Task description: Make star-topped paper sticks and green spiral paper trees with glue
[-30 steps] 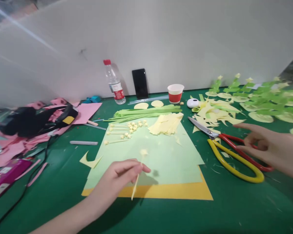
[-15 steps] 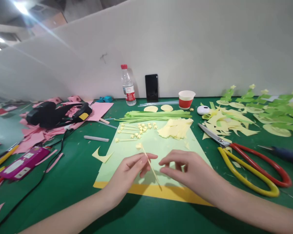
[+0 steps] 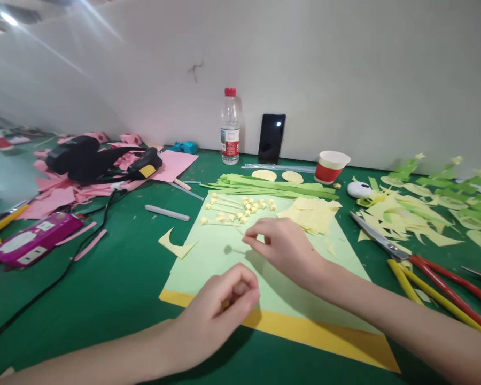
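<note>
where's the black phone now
In the head view, the black phone stands against the wall, between the bottle on its left and the paper cup on its right.

Along the table's point(image 3: 116, 289) far edge stand, left to right, a bottle point(image 3: 230, 136), a phone point(image 3: 271, 139) and a cup point(image 3: 331, 168), with paper strips point(image 3: 264, 185) before them. Nearer lie stacked sheets point(image 3: 208, 256), bearing sticks point(image 3: 226, 205) at far left and paper slips point(image 3: 308, 214) at far right. Scissors point(image 3: 396, 251) lie right of the sheets, a power strip point(image 3: 38, 239) well left.
</note>
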A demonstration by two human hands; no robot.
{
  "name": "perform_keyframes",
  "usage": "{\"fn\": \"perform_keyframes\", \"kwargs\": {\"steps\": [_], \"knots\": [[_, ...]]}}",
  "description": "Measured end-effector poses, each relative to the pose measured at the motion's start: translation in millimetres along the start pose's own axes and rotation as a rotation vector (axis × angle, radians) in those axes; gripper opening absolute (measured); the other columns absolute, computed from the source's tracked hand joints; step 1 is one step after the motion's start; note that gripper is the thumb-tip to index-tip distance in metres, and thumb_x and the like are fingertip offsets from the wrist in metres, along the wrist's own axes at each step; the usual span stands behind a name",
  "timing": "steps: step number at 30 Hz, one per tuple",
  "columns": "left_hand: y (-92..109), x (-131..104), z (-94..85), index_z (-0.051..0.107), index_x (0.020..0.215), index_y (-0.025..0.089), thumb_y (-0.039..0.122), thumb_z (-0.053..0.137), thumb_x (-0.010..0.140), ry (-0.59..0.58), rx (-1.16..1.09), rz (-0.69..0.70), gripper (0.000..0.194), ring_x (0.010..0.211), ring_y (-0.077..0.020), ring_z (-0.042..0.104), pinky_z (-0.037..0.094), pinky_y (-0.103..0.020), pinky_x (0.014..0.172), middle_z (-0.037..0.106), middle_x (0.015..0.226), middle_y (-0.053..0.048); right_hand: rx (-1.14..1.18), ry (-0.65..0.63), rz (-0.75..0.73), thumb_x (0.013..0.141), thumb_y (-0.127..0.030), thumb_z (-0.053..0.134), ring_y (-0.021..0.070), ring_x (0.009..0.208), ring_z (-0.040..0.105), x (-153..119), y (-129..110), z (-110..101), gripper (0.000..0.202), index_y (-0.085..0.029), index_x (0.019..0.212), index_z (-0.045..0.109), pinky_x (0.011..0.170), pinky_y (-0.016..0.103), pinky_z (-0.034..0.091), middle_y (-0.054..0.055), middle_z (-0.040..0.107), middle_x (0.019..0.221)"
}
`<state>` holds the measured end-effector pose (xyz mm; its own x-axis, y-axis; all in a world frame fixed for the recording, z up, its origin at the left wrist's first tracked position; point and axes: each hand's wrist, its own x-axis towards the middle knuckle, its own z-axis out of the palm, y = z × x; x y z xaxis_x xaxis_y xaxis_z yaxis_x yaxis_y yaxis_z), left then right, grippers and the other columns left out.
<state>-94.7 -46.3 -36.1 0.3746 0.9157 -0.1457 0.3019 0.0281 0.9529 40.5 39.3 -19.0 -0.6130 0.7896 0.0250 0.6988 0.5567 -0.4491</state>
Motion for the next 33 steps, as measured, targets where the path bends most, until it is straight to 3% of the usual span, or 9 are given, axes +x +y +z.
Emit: {"fn": "perform_keyframes", "kwargs": {"steps": [5, 12, 19, 33], "knots": [[-2.6, -5.1, 1.0, 0.05, 0.068, 0.019, 0.028, 0.042, 0.085, -0.119, 0.098, 0.032, 0.021, 0.046, -0.0088, 0.03, 0.026, -0.022, 0.047, 0.037, 0.051, 0.006, -0.29, -0.146, -0.094, 0.089, -0.03, 0.05, 0.0158, 0.086, 0.058, 32.9, -10.5, 18.5, 0.024, -0.013, 0.105, 0.055, 0.075, 0.035, 0.05, 0.006, 0.057, 0.101], [-5.3, -9.7, 1.8, 0.061, 0.071, 0.022, 0.035, 0.042, 0.086, -0.069, 0.321, 0.104, 0.028, 0.054, -0.0122, 0.05, 0.033, -0.018, 0.047, 0.059, 0.059, 0.001, -0.494, -0.238, -0.172, 0.089, -0.03, 0.051, 0.016, 0.087, 0.057, 49.3, -22.2, 24.5, 0.025, -0.013, 0.108, 0.054, 0.074, 0.034, 0.05, 0.007, 0.056, 0.104], [-8.2, -9.3, 4.0, 0.061, 0.072, 0.023, 0.033, 0.043, 0.087, -0.033, 0.367, 0.173, 0.026, 0.055, -0.0122, 0.053, 0.035, -0.017, 0.047, 0.061, 0.058, 0.002, -0.563, -0.223, -0.183, 0.09, -0.03, 0.05, 0.0154, 0.085, 0.057, 46.5, -19.2, 19.6, 0.025, -0.013, 0.107, 0.054, 0.073, 0.033, 0.05, 0.006, 0.057, 0.102], [-6.6, -5.1, -0.8, 0.064, 0.074, 0.024, 0.032, 0.042, 0.087, -0.097, 0.399, 0.206, 0.026, 0.052, -0.012, 0.054, 0.036, -0.017, 0.046, 0.062, 0.058, 0.002, -0.509, -0.161, -0.163, 0.089, -0.03, 0.05, 0.0151, 0.084, 0.058, 39.6, -10.7, 16.1, 0.024, -0.013, 0.105, 0.055, 0.072, 0.033, 0.05, 0.006, 0.057, 0.1]]}}
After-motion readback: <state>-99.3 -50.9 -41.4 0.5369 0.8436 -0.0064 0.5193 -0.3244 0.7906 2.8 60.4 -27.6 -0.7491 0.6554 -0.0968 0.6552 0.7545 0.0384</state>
